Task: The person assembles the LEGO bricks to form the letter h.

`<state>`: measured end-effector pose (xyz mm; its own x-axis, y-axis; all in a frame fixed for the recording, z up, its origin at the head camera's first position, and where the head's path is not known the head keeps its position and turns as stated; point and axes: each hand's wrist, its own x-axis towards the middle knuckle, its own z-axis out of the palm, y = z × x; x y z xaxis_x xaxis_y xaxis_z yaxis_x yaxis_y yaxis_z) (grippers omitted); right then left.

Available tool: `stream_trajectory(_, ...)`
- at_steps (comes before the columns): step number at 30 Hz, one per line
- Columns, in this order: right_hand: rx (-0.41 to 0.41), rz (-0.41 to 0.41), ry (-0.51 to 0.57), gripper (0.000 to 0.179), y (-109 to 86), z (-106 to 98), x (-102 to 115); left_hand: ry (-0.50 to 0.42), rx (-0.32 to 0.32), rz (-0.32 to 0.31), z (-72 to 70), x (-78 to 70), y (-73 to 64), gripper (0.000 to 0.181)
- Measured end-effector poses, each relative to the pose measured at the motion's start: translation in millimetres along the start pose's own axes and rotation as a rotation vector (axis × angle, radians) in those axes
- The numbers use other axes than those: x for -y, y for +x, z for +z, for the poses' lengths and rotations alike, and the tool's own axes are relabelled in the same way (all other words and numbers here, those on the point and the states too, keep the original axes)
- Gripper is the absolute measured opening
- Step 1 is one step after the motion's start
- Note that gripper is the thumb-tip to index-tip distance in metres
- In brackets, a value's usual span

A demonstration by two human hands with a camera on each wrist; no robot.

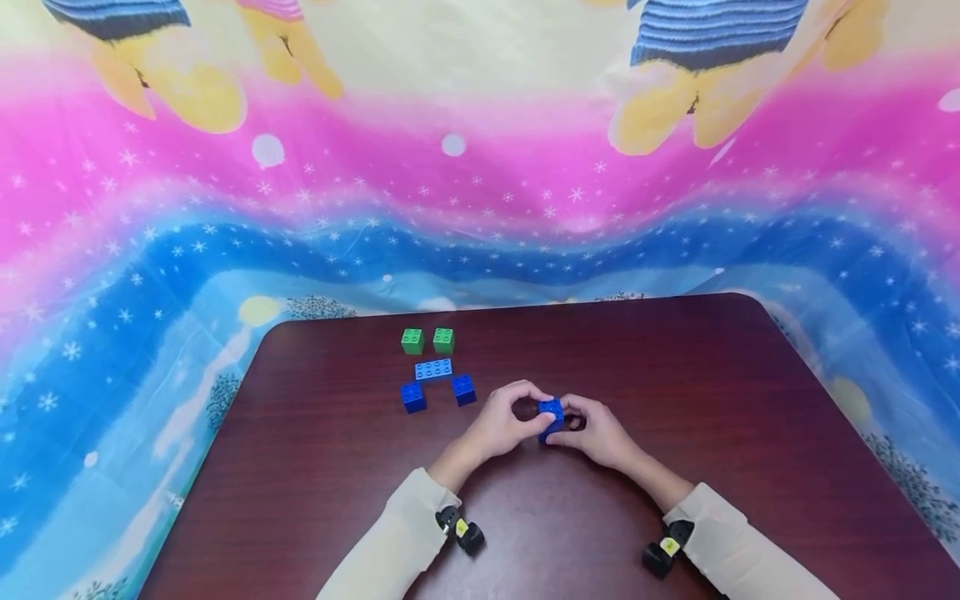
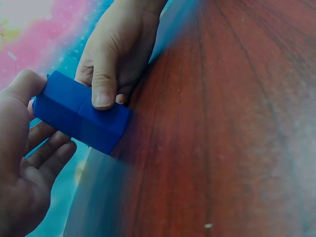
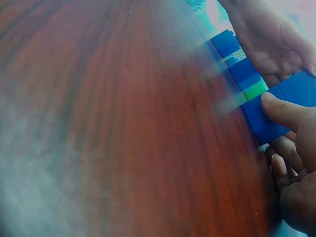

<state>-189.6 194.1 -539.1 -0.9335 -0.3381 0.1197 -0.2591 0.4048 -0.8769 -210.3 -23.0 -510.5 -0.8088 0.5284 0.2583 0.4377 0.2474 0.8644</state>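
Two dark blue toy bricks are joined end to end in a stack between both hands, over the table. My left hand pinches the upper brick between thumb and fingers. From the other side, my right hand grips the lower brick, its thumb flat on the brick's face. A seam between the two bricks shows in both wrist views. In the head view, fingers cover much of the stack's sides.
Left of the hands stand two more dark blue bricks, one nearer and one farther left. Behind them lie a light blue eight-stud brick and two green bricks. A patterned cloth hangs behind the brown table.
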Motion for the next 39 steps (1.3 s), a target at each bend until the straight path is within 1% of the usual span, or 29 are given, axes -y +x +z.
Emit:
stream_trajectory(6, -0.016, 0.002, -0.016, 0.03, -1.3, -1.9, 0.2, -0.004, 0.009, 0.015, 2.3, 2.8, 3.3, 0.021)
stream_trajectory(11, -0.016, -0.002, -0.021, 0.03, -0.2, -2.2, -0.1, -0.023, -0.012, 0.006, 3.4, 2.8, 2.7, 0.021)
stream_trajectory(15, -0.03, 0.0, -0.024, 0.03, -0.5, -2.3, 0.2, -0.039, -0.015, 0.004, 4.2, 2.5, 2.0, 0.023)
stream_trajectory(19, -0.014, 0.01, -0.022, 0.03, -0.3, -1.5, 1.4, -0.043, -0.016, 0.005, 3.1, 2.3, -0.2, 0.023)
stream_trajectory(23, 0.005, 0.01, -0.016, 0.031, 0.3, -1.0, 4.5, -0.035, -0.011, 0.005, 0.9, 2.2, -1.7, 0.024)
stream_trajectory(30, 0.001, 0.015, -0.028, 0.03, -0.4, -1.1, 6.3, -0.006, 0.014, 0.0, -2.5, 0.8, -1.5, 0.025)
stream_trajectory(33, 0.001, 0.014, -0.027, 0.031, -0.9, -0.5, 5.4, 0.01, 0.017, -0.006, -2.2, 0.1, -2.5, 0.025)
stream_trajectory(39, -0.006, 0.005, -0.028, 0.03, -1.6, 0.5, 4.0, 0.015, 0.023, 0.012, 0.2, -0.2, -5.6, 0.026)
